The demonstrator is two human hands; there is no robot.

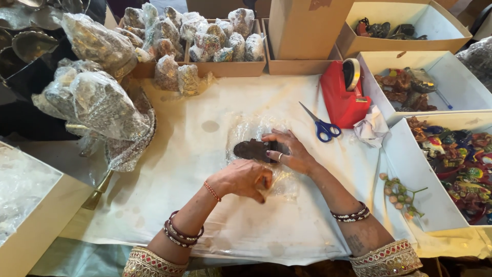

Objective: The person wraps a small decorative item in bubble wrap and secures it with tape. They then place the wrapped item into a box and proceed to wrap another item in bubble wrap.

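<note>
A dark, flat, oval metal piece (249, 149) lies on a sheet of clear bubble wrap (251, 128) in the middle of the white-covered table (195, 154). My right hand (288, 152) presses on the right end of the piece, fingers spread over it. My left hand (245, 179) is closed on the near edge of the bubble wrap, just below the piece. Both wrists wear bangles.
Blue-handled scissors (320, 125) and a red tape dispenser (343, 95) lie right of the hands, with a crumpled cloth (371, 127). White boxes (405, 159) of colourful figures stand at right. Wrapped bundles (102, 102) pile at left and fill cardboard boxes (225, 67) at back.
</note>
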